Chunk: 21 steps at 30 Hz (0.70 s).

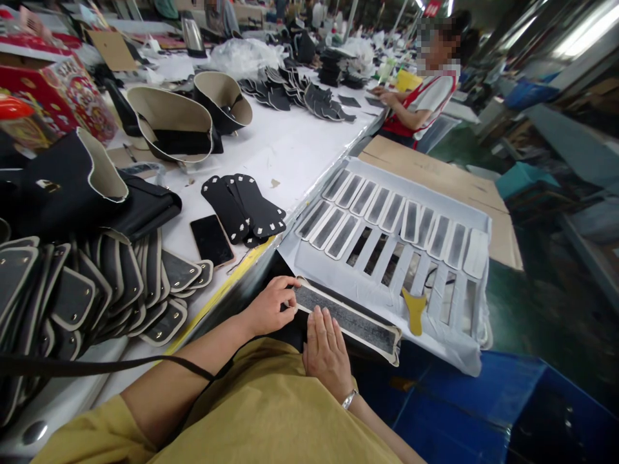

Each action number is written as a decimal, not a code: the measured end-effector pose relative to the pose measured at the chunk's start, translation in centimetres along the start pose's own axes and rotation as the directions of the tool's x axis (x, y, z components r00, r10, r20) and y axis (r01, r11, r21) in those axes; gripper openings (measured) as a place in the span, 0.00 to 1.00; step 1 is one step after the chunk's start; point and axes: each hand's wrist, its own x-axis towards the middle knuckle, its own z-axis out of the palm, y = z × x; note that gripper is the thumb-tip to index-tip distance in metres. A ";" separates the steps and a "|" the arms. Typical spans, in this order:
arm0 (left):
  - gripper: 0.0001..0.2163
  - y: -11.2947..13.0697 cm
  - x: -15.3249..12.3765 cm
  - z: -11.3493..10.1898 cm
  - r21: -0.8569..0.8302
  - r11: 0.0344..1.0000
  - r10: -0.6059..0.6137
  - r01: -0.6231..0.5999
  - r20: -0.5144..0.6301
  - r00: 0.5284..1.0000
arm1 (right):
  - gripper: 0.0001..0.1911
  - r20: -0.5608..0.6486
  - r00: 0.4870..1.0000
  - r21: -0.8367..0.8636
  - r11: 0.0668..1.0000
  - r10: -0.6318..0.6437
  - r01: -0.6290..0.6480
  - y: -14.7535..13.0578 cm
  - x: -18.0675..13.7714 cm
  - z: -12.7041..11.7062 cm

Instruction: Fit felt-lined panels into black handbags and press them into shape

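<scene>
A long grey strip with a cream border (353, 320) lies across my lap at the bench's edge. My left hand (271, 304) pinches its left end with fingertips. My right hand (327, 351) presses flat on the strip's near edge, fingers together; a watch sits on that wrist. Just beyond the strip rests a white slotted rack (387, 187) holding several similar grey strips, with a yellow tool (414, 312) lying on its near part.
On the white bench (290, 148) lie black tab pieces (244, 209), a phone (211, 240), stacked black leather parts (72, 290) and bag shells (169, 122). A co-worker in a red apron (420, 103) sits at the far end. A blue bin (459, 412) stands below right.
</scene>
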 end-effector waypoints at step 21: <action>0.03 -1.2 -1.0 0.7 0.214 0.945 0.238 -0.248 0.073 0.969 | 0.22 -0.015 0.998 0.145 0.988 -0.056 0.058 2.8 -1.0 -0.8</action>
